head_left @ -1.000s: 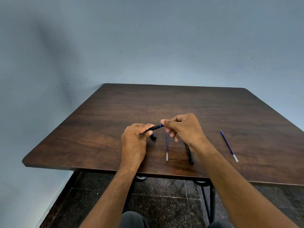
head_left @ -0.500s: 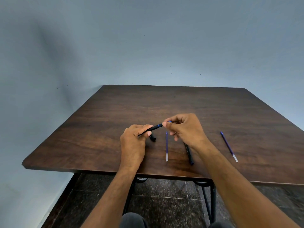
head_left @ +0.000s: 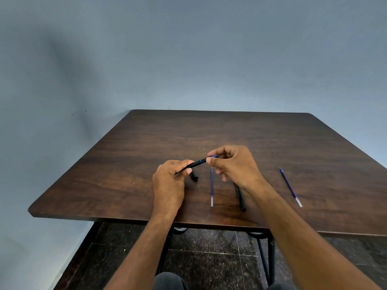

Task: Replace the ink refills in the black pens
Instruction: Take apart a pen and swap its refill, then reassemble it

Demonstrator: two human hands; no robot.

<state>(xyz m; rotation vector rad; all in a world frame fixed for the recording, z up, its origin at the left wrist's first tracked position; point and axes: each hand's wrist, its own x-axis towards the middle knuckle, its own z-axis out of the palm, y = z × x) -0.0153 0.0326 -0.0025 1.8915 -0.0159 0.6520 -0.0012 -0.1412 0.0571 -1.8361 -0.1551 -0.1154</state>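
Note:
My left hand [head_left: 169,183] grips a black pen barrel [head_left: 193,164] that slants up to the right. My right hand [head_left: 234,164] pinches the blue refill [head_left: 214,156] sticking out of the barrel's right end. A small black pen piece [head_left: 194,176] lies on the table just below the barrel. A loose blue refill [head_left: 212,187] lies between my hands. A second black pen [head_left: 240,198] rests under my right wrist, partly hidden. Another blue refill [head_left: 290,187] lies to the right.
The dark wooden table [head_left: 219,135] stands against a pale blue wall. Its front edge runs just below my wrists. Black metal legs and a dark tiled floor show beneath.
My right hand has drawn slightly up and to the right, and a bit more blue refill shows beyond the barrel's end. My left hand holds still.

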